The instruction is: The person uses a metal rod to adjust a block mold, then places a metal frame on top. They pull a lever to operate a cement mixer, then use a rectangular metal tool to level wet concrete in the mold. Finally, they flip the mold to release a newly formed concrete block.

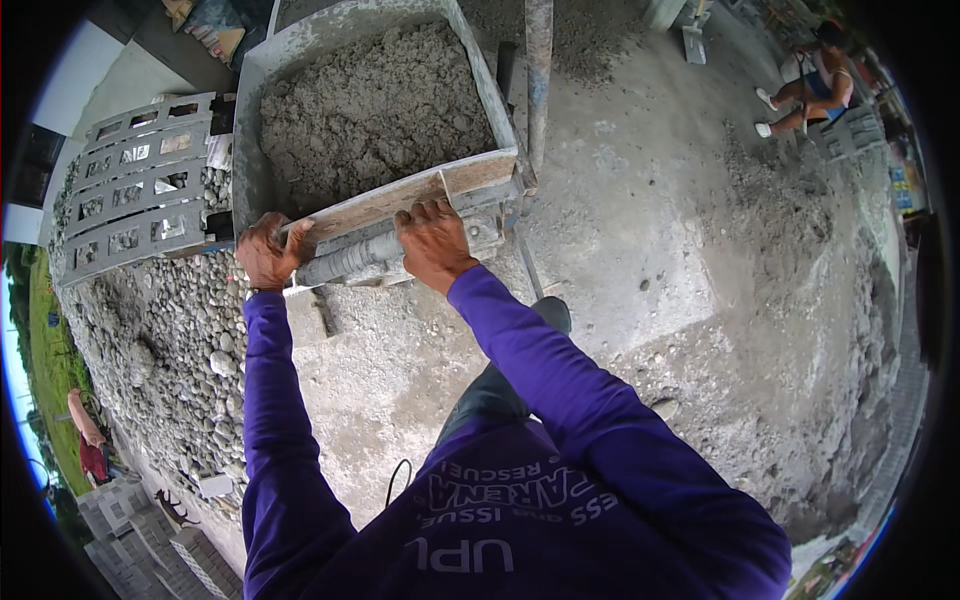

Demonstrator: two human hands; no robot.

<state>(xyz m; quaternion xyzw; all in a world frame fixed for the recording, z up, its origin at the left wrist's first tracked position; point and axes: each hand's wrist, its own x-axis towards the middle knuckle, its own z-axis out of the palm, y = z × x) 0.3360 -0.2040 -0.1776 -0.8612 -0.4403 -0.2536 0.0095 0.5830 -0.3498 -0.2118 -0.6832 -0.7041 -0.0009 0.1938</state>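
A large open box [375, 195] full of damp grey concrete mix [380, 105] stands before me, with a wooden board along its near side. Below that board runs a thick grey bar [350, 258], wrapped and caked with cement. My left hand [268, 250] is closed on the box's near left corner, thumb toward the board; its fingertips are partly hidden. My right hand [435, 243] is closed around the right part of the wrapped bar, knuckles up against the board. A thin upright strip [446, 187] rises just beyond its fingers.
Left of the box, hollow concrete blocks [140, 190] are stacked beside a gravel pile [170, 340]. A metal post [538, 85] stands at the box's right. A person [820, 85] sits at the far right; another person [90, 440] is at the left edge, near more blocks [150, 530].
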